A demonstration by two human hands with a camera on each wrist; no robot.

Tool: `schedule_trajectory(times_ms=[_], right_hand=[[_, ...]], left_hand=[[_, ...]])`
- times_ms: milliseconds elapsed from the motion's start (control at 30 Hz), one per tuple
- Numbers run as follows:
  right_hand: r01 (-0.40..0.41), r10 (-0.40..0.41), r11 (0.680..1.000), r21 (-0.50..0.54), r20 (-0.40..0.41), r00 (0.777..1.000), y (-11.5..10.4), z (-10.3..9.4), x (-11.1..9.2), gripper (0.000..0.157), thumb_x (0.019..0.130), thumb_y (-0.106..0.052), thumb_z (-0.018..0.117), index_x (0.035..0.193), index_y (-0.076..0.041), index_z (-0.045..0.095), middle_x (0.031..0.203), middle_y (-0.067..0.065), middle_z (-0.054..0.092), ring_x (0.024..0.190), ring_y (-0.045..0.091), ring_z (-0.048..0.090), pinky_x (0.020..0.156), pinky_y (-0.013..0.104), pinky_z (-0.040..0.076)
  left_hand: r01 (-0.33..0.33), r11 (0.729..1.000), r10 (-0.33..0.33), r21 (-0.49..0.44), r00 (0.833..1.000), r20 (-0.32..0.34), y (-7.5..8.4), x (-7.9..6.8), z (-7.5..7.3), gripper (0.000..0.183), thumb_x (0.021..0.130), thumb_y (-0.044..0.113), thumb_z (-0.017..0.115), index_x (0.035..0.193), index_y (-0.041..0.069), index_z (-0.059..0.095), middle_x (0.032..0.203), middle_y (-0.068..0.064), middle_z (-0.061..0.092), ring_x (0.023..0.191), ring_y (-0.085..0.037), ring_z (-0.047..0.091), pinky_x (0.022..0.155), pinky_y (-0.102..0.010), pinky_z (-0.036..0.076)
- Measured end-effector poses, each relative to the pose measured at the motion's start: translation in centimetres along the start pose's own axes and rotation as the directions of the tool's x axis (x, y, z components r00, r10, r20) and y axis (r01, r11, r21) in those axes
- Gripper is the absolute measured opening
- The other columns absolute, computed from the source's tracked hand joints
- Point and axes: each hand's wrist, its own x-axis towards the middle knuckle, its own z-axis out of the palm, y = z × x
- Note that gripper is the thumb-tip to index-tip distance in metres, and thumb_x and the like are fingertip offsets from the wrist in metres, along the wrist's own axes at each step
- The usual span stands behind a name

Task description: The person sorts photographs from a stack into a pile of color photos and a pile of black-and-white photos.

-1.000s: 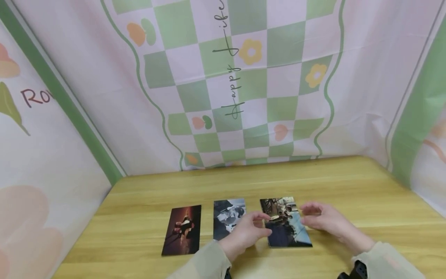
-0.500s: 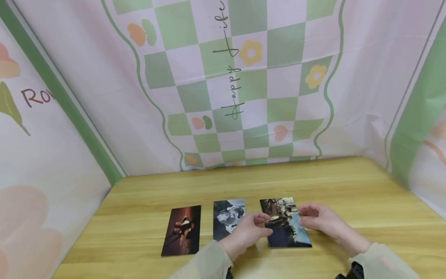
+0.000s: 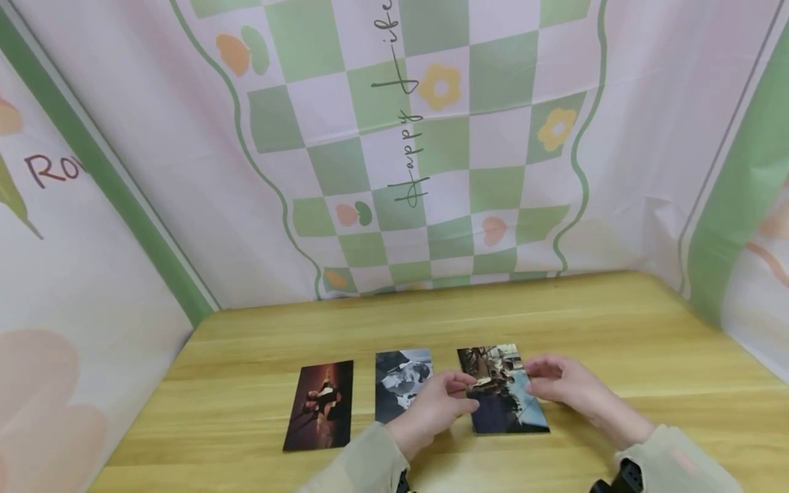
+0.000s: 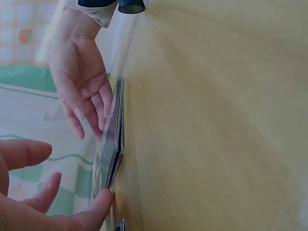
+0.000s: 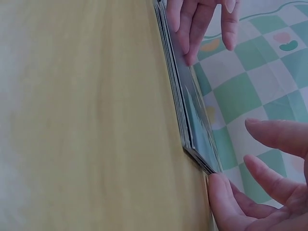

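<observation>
A small stack of picture cards (image 3: pixel 502 390), the top one a colourful crowd scene, lies on the wooden table. At its left edge is my left hand (image 3: pixel 433 407), fingers loosely bent, one fingertip at the cards' edge in the left wrist view. On the opposite edge, my right hand (image 3: pixel 579 389) touches the stack with a fingertip, the other fingers spread and relaxed. Several layered edges of the stack (image 5: pixel 175 82) show in the right wrist view. Neither hand curls round the cards. Partly behind my left hand lies a black-and-white picture card (image 3: pixel 401 380).
A dark red picture card (image 3: pixel 319 405) lies furthest left on the table (image 3: pixel 259 342). Behind the table hangs a green-and-white checked cloth (image 3: pixel 401 205), with patterned cloth on both sides too.
My right hand has shifted slightly left against the stack's right edge. The left hand stays at the left edge, and the head view has tilted a little.
</observation>
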Motion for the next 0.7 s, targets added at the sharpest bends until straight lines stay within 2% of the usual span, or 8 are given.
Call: schedule_trajectory(times_ms=[333,700], right_hand=[[-0.024,0.023,0.999,0.043,0.014,1.0,-0.44,-0.11,-0.12,0.048,0.085,-0.01,0.067,0.121,0.016,0.049,0.118,0.031,0.056,0.103,0.031,0.06,0.078,0.023,0.055],[-0.022,0.022,1.0,-0.005,-0.024,0.999,-0.14,-0.21,-0.23,0.045,0.082,-0.011,0.07,0.116,0.014,0.053,0.114,0.028,0.06,0.101,0.027,0.059,0.077,0.017,0.051]], left_hand=[[-0.011,1.0,0.011,-0.021,1.0,-0.005,-0.18,-0.21,0.15,0.028,0.079,0.0,0.069,0.106,0.005,0.064,0.115,-0.014,0.061,0.106,-0.03,0.06,0.09,-0.041,0.053],[-0.004,1.0,0.004,-0.022,1.0,0.003,-0.43,-0.11,0.06,0.027,0.079,0.0,0.069,0.105,0.006,0.064,0.115,-0.012,0.062,0.106,-0.028,0.06,0.091,-0.041,0.053]])
